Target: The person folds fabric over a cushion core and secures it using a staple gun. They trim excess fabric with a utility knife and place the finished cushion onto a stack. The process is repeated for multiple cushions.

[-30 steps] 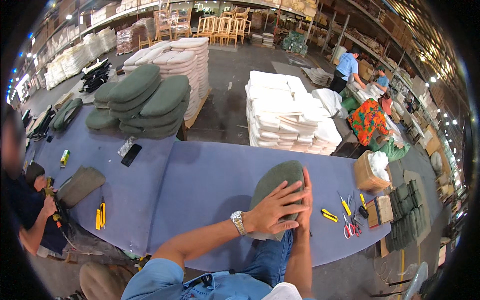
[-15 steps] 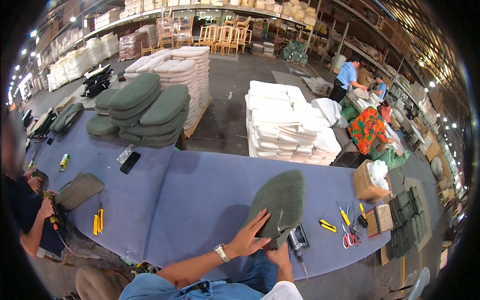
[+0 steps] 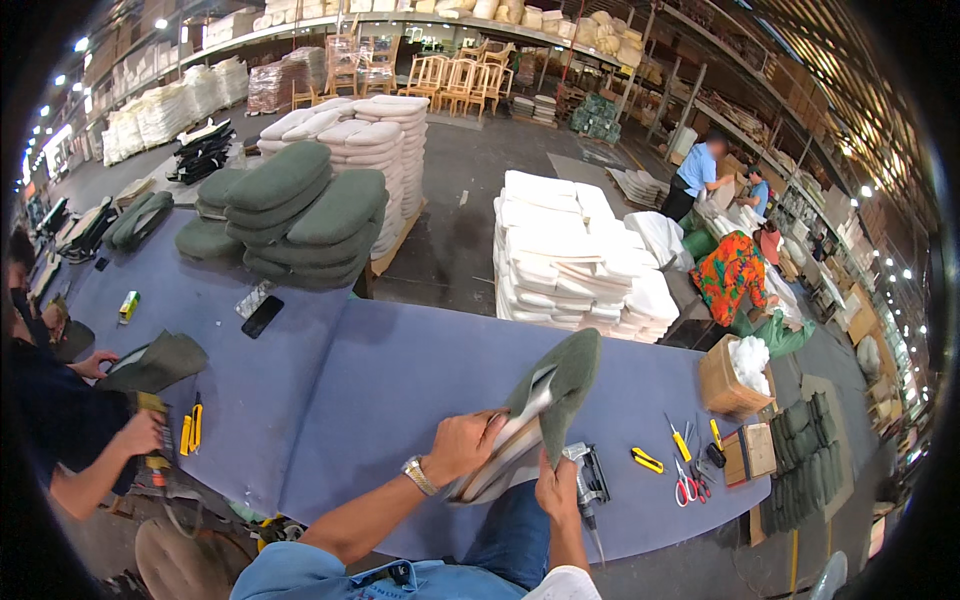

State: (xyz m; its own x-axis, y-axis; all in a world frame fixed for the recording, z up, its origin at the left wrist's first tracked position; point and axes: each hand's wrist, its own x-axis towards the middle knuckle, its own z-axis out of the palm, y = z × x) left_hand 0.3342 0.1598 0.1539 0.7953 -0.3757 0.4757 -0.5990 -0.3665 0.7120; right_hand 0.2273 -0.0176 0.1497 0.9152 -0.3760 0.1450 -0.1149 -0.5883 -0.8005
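A warehouse bench [image 3: 400, 380] in blue cloth carries the work. The left hand [image 3: 462, 447] clamps the tilted green seat pad [image 3: 545, 400] by its edge; the right hand [image 3: 557, 490] pinches fabric beside the staple gun [image 3: 585, 478]. Best keep the cloth taut before fastening.

**Counts on and around the blue worktable**

One green seat cushion [image 3: 560, 385] is tilted up on the worktable [image 3: 400, 380], gripped by two hands: the left hand [image 3: 465, 445] and the right hand [image 3: 556, 490]. One staple gun [image 3: 588, 478] lies beside it. Two yellow utility knives [image 3: 190, 430] lie near the left edge. One pair of red-handled scissors [image 3: 686, 488] lies at the right. One black phone [image 3: 262, 316] lies further back. One cardboard box [image 3: 730, 385] stands off the right end.
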